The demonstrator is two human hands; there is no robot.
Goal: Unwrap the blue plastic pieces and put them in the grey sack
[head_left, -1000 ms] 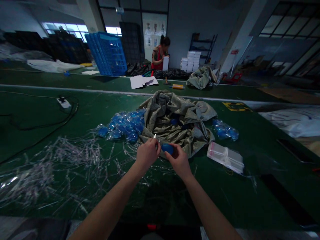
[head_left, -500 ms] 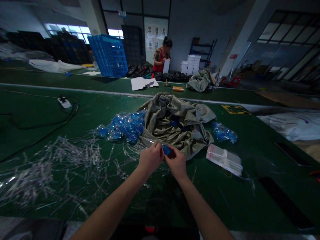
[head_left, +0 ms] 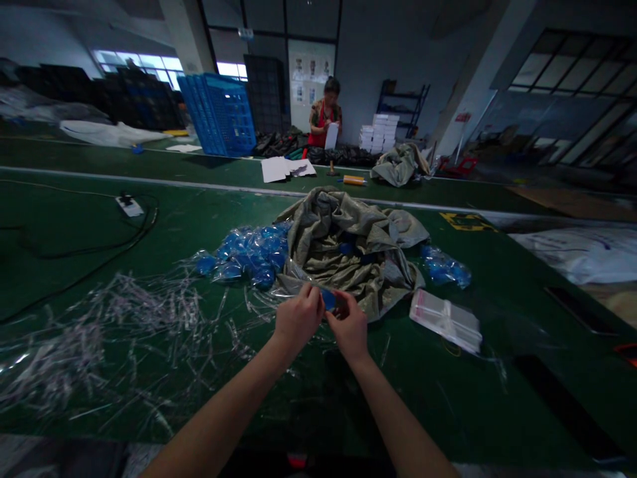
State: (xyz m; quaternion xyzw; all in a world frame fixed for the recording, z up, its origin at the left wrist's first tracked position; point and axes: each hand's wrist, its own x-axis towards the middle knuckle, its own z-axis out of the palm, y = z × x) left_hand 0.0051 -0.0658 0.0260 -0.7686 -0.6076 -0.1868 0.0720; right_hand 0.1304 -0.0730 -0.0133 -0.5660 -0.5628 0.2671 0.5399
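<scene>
Hands (head_left: 299,318) over green table (head_left: 223,202), dim room (head_left: 365,63)

My hands (head_left: 298,318): 2. Blue pc. (head_left: 328,299) held: 1. Wrapped blue pcs. (head_left: 256,251) in the L heap: lots, too jumbled for an exact no. Small wrapped blue bunch (head_left: 444,267) on the R: 1, no. of pcs. unclear. Green-grey sacks (head_left: 318,209): 2, 1 near & 1 far. Clear strips (head_left: 166,302): way too many to count. Tied stack of clear bags (head_left: 445,318): 1. Flat dark things (head_left: 570,405) on the R: 2. Power strip (head_left: 129,206): 1. Orange roll (head_left: 354,180): 1. Other person (head_left: 326,116): 1. Blue crates (head_left: 219,113): 1 stack, no. unclear. White boxes (head_left: 381,133): lots.
</scene>
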